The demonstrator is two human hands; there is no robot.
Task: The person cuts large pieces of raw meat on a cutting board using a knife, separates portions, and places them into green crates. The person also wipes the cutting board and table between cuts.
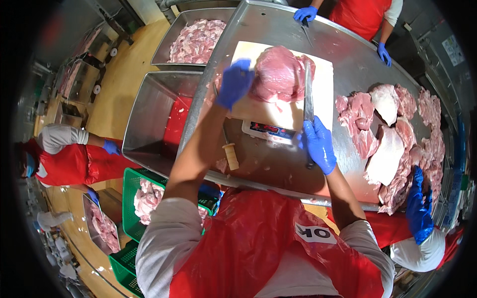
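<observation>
A large pink piece of raw meat (279,74) lies on a white cutting board (323,94) resting on a weighing scale (271,132) with a lit display. My right hand (319,145), in a blue glove, is closed around the handle of a long knife (308,92). Its blade points away from me along the right side of the meat. Close to the meat's left side, my gloved left hand (236,83) is raised over the board's edge; its fingers are blurred. Below my left forearm lies a thin rod tool with a cream handle (231,156).
Trimmed meat pieces (390,144) are heaped on the steel table's (258,25) right side. Metal tubs (149,114) stand left, one full of meat, with a green crate (130,198) nearer me. Co-workers stand left, right and across; the one across has a knife (306,32).
</observation>
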